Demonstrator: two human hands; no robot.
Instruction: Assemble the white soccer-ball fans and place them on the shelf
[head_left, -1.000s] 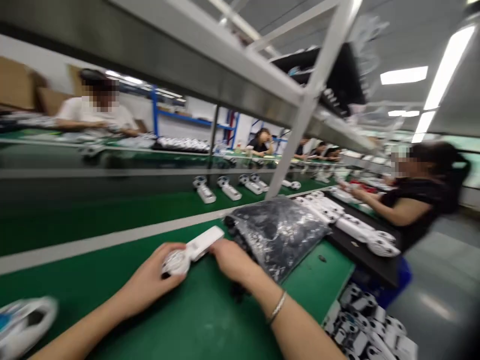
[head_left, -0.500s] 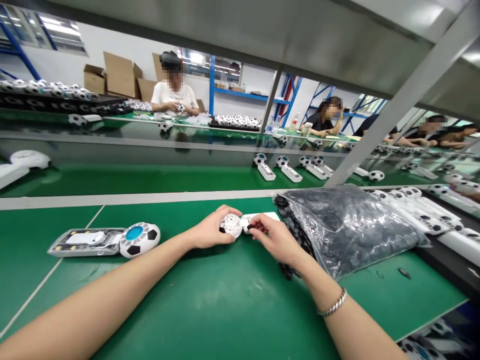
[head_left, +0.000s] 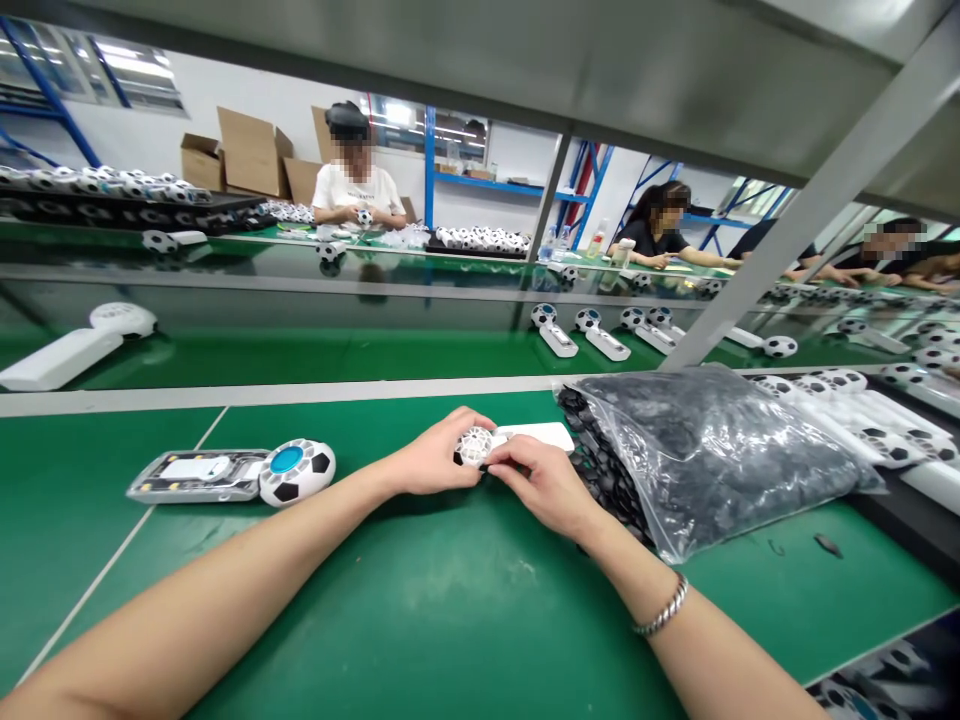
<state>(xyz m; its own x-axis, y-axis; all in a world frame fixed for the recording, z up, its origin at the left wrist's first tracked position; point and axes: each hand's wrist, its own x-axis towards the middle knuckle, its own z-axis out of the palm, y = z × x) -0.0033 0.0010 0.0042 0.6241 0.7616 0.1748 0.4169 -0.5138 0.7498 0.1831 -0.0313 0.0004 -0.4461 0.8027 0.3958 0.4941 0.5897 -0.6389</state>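
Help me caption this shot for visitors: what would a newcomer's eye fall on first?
Probably the clear bag on the right of the green bench, black pieces showing at its left end. Next, the white device at centre: the left hand grips its round head, the right hand pinches at its side. Left of them lies another device, blue disc on its football-patterned head.

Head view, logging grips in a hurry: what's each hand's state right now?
Left hand: closed around the white ball-shaped end.
Right hand: fingers at that end's edge; whether they pinch anything cannot be told.
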